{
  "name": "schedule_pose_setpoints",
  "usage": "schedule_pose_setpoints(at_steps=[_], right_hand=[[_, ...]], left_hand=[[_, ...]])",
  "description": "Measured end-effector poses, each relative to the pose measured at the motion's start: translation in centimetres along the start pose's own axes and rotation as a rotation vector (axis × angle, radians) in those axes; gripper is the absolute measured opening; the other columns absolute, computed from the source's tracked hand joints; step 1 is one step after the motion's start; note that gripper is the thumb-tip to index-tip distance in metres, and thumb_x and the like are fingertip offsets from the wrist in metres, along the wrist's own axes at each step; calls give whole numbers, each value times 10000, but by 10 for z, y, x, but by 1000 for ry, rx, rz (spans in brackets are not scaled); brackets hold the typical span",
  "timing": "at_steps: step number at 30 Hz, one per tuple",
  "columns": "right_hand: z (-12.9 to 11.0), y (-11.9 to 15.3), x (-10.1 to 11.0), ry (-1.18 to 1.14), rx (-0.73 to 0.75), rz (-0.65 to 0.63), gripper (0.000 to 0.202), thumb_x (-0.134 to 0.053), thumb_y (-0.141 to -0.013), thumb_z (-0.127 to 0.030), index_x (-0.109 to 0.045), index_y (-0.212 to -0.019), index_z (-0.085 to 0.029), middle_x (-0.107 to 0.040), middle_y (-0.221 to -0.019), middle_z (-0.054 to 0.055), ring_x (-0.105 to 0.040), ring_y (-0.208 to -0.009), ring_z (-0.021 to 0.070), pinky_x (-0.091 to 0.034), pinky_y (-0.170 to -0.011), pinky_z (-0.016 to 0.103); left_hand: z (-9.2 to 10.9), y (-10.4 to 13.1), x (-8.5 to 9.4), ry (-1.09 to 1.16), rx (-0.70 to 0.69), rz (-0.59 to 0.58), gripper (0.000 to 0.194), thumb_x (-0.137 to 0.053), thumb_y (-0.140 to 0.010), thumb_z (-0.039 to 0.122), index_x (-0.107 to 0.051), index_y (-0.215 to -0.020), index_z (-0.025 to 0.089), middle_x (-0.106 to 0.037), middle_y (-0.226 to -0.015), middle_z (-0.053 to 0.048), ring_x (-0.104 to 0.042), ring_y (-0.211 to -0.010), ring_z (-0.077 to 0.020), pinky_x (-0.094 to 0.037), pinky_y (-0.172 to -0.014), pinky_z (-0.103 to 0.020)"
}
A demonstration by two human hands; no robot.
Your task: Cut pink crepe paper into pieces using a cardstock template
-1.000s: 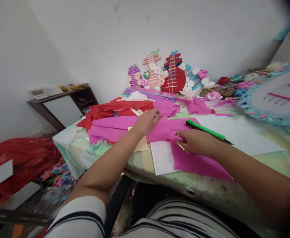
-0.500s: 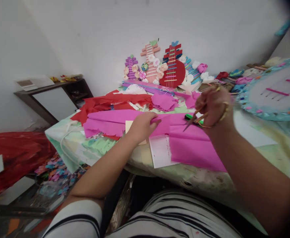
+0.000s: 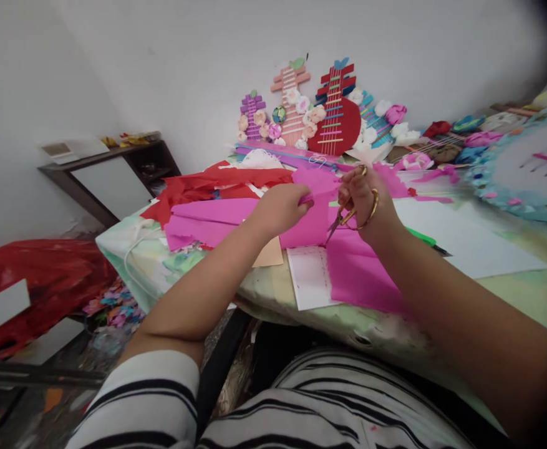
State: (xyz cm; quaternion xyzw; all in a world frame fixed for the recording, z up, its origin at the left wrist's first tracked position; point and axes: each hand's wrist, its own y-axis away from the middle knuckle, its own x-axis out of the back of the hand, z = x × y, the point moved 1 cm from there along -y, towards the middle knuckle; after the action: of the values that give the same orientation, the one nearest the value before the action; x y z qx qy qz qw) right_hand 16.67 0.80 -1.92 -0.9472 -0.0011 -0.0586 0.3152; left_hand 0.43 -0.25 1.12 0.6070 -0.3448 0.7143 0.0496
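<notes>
My left hand [image 3: 281,209] is closed with fingertips pinching the edge of a bright pink sheet of crepe paper [image 3: 307,227], lifting it a little. A larger piece of the same pink paper [image 3: 360,268] spreads to the right and down toward the table's front edge. In my right hand [image 3: 369,199] is a pair of scissors [image 3: 335,224] with gold-coloured handles, fingers in the loops. Its blades point down and left, just at the pink paper; whether they touch it I cannot tell. A white card [image 3: 311,280] lies partly beneath the paper.
Torn red paper [image 3: 189,190] lies at the back left of the cloth-covered table. Decorated instrument shapes [image 3: 334,128] lean on the wall. A green-handled cutter [image 3: 420,237] and white sheet [image 3: 479,243] lie right, below a round blue-rimmed piece [image 3: 526,168]. A cabinet [image 3: 114,181] stands left.
My right hand has moved left with the scissors, closer to my left hand, uncovering the white sheet and green cutter. My left hand has risen slightly with the pink paper. The view has shifted slightly.
</notes>
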Motion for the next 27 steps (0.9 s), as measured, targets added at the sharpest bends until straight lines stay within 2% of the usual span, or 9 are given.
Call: schedule_pose_setpoints(at_steps=[4,9,14,18,22,27], right_hand=[[-8,6,-8,15,-73,25,422,-411,-695,-627,-406,-678,-205,-387,-499,-42,-425,-421,86,-311,-367,215],[-7,6,-12,78,-82,116,395,-407,-718,-600,-423,-649,-211,-401,-442,-45,-399,-353,83,-300,-315,211],[-3,0,-16,76,-92,199,430,-332,-744,-613,-403,-595,-216,-380,-407,-41,-408,-346,94,-313,-333,229],[-4,2,-20,130,-70,193,428,-351,-744,-600,-410,-578,-210,-400,-414,-40,-413,-361,89,-331,-373,234],[-6,5,-21,155,-85,257,411,-370,-737,-595,-425,-609,-209,-394,-406,-54,-395,-344,87,-319,-374,236],[-10,4,-22,155,-63,291,423,-392,-731,-586,-411,-558,-201,-383,-388,-51,-387,-344,80,-284,-363,227]], left_hand=[[1,0,2,-29,-11,0,190,-440,-792,286,-560,-712,162,-562,-661,-20,-505,-635,-152,-280,-510,-239],[3,0,4,-67,-36,-23,190,-426,-797,271,-577,-757,162,-589,-714,-26,-523,-672,-158,-310,-544,-243],[2,0,2,-82,-62,-28,188,-416,-802,265,-579,-799,171,-602,-770,-28,-535,-717,-171,-329,-561,-247],[3,2,3,-103,-70,-30,195,-411,-805,268,-576,-798,165,-595,-756,-31,-539,-716,-174,-331,-556,-249],[6,4,5,-99,-90,-18,185,-413,-800,262,-569,-768,170,-591,-727,-16,-533,-672,-161,-300,-507,-242],[5,5,6,-103,-87,-8,201,-405,-808,271,-561,-745,161,-578,-697,-17,-529,-656,-152,-284,-495,-241]])
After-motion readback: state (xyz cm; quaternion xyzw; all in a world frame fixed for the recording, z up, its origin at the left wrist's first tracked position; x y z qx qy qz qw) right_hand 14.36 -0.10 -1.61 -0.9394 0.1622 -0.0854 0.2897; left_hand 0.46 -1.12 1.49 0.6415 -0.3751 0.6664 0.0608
